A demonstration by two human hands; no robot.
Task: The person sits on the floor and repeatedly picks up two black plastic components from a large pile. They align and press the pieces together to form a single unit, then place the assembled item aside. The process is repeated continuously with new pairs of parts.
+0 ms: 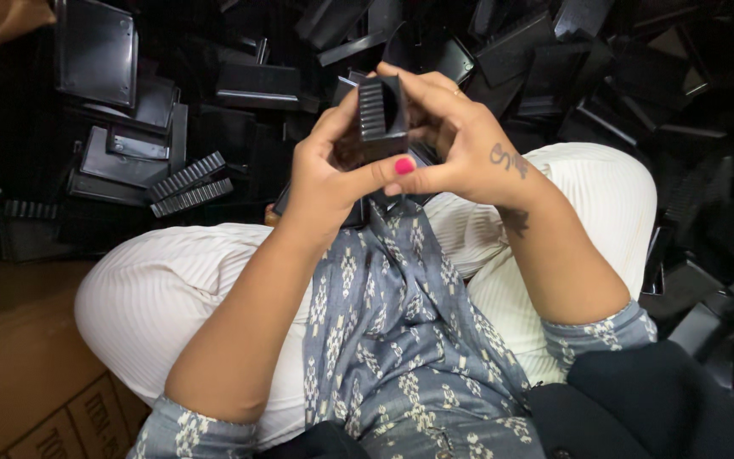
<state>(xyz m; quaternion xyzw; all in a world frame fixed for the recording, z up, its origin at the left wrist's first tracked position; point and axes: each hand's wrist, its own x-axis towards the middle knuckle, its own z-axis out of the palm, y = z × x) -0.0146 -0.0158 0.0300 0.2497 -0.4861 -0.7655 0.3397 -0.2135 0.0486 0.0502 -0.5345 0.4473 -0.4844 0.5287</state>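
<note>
I hold a small black plastic part [381,115] with a ribbed side upright in front of me, above my lap. My left hand [326,174] grips it from the left and below, the thumb with a pink nail pressed across its lower front. My right hand [460,140] wraps over it from the right and top, fingers curled on its upper edge. The lower part of the piece is hidden behind my fingers. I sit cross-legged in white ribbed trousers [172,297] and a grey patterned top [392,340].
A large heap of black plastic parts [554,59] covers the floor ahead and to the right. Flat black trays [95,47] and ribbed strips [189,185] lie at the left. A brown cardboard box [19,374] stands at my lower left.
</note>
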